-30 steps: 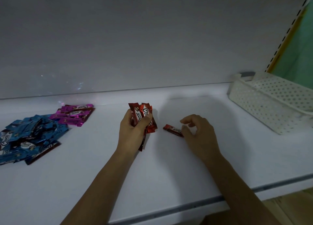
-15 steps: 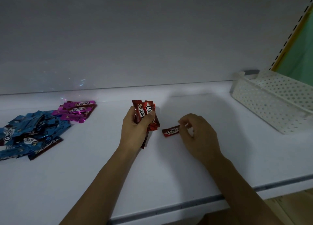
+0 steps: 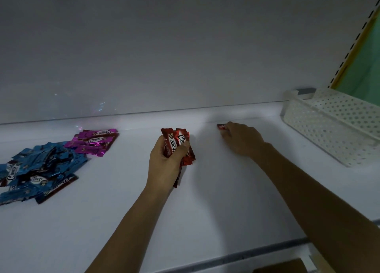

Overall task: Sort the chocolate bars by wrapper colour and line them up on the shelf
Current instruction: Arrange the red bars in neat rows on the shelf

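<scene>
1. A dim, white shelf runs across the view, backed by a plain, smooth white panel. A strip of green wall shows at the far right.
2. At the right end of the shelf sits a white plastic basket, its walls punched with rows of small round holes.
3. At the left end lies a loose heap of blue bars in shiny, crinkled foil. Touching its far edge is a smaller cluster of pink bars, equally glossy. Neither is lined up yet.
4. The left hand stands near the middle of the shelf, its fingers wrapped round a red bundle of several slim, flat bars with zigzag-cut ends. The bundle is held upright and fans out a little at the top.
5. The right hand is stretched to the back of the shelf, where the shelf meets the panel. Its fingers are curled down on a single red bar. Only the bar's left tip shows, so I cannot tell whether it already rests on the shelf.
6. What has changed: half a second ago this bar lay just right of the left hand, pinched at one end. It has since been carried away from the bundle to the back edge.
7. This looks like the start of the red row. The rest of the bundle, and both heaps, are likely still to be set out.
8. The slick foil may slide easily, so each bar probably needs a gentle press to stay straight.
</scene>
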